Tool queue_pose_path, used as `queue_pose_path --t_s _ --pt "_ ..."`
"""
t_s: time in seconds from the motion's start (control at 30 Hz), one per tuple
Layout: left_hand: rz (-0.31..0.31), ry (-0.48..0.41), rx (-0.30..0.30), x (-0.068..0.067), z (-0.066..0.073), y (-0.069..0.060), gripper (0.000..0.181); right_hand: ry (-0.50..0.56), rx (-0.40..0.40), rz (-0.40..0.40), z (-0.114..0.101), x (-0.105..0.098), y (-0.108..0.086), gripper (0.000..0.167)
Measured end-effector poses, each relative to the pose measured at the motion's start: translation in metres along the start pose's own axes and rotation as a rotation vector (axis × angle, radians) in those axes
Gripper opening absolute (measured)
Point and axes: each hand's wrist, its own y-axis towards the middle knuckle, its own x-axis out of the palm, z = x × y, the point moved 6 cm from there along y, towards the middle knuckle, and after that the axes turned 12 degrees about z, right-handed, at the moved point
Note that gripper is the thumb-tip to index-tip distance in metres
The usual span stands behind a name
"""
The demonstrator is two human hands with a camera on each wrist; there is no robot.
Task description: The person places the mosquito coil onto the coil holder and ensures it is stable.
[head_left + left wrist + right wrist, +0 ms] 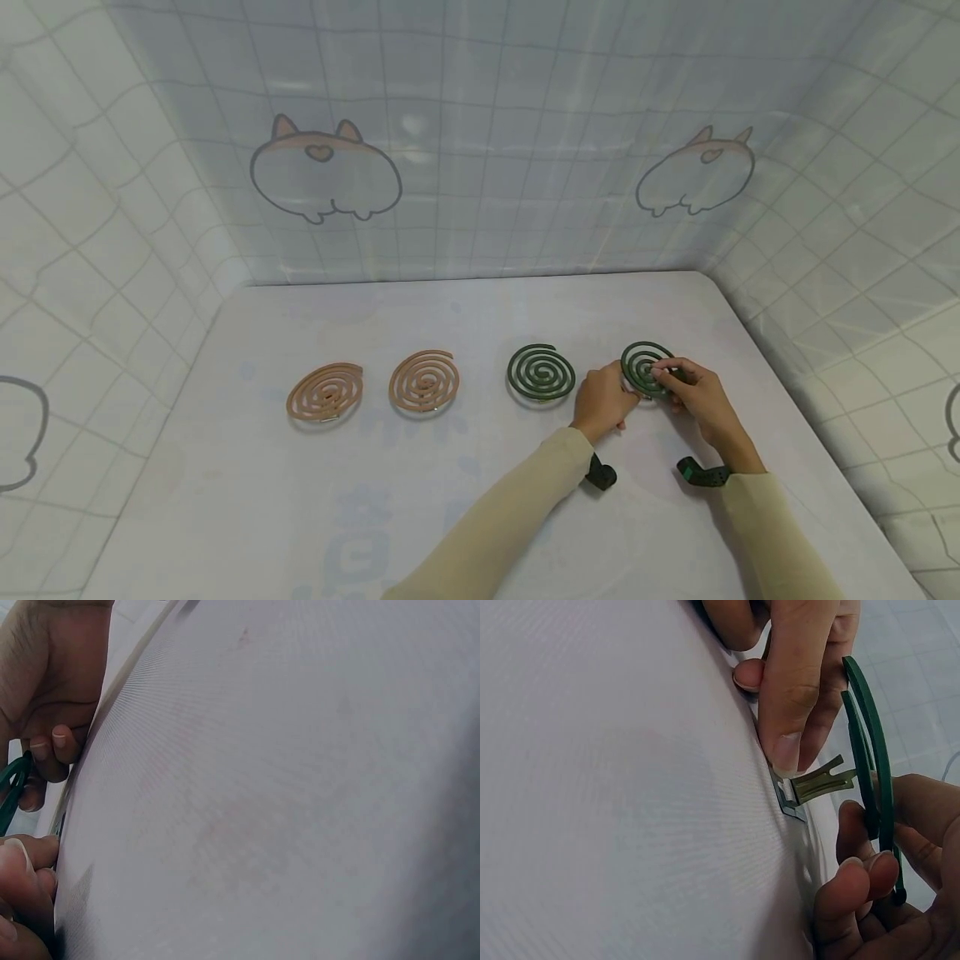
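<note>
My right hand [707, 404] pinches a green mosquito coil [636, 367] near its middle, at the right of the table, with the coil tilted up. Just left of it my left hand [602, 402] reaches under the coil's edge. In the right wrist view, the left thumb and fingers [787, 750] grip the flat base of a small metal coil stand [821, 784]. The stand's forked prong points at the green coil [883, 765] and lies at its face; whether it is hooked in, I cannot tell. The left wrist view shows only part of this coil [11, 799].
A second green mosquito coil [541, 372] sits left of my hands. Two brown coils [424, 381] [326, 392] are further left, with bits of metal showing beneath. The white tabletop [247, 517] ends at patterned cloth walls [495, 167] at the back and sides.
</note>
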Motion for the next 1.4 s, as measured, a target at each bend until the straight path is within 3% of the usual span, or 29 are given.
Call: queue_pose_path --t_s 0.43,0.83,1.4 --pt "0.005 0.023 -0.015 -0.0009 0.0008 0.0008 0.015 0.005 0.015 -0.018 -0.0062 0.0004 -0.0005 0.041" --pt "0.004 0.036 0.009 -0.0006 0.0004 0.001 0.015 -0.034 0.008 0.001 -0.001 0.0021 0.0029 0.04" --pt "0.007 0.052 -0.016 -0.0025 0.0018 -0.0018 0.014 -0.045 0.014 -0.012 -0.0002 0.0036 0.0037 0.043"
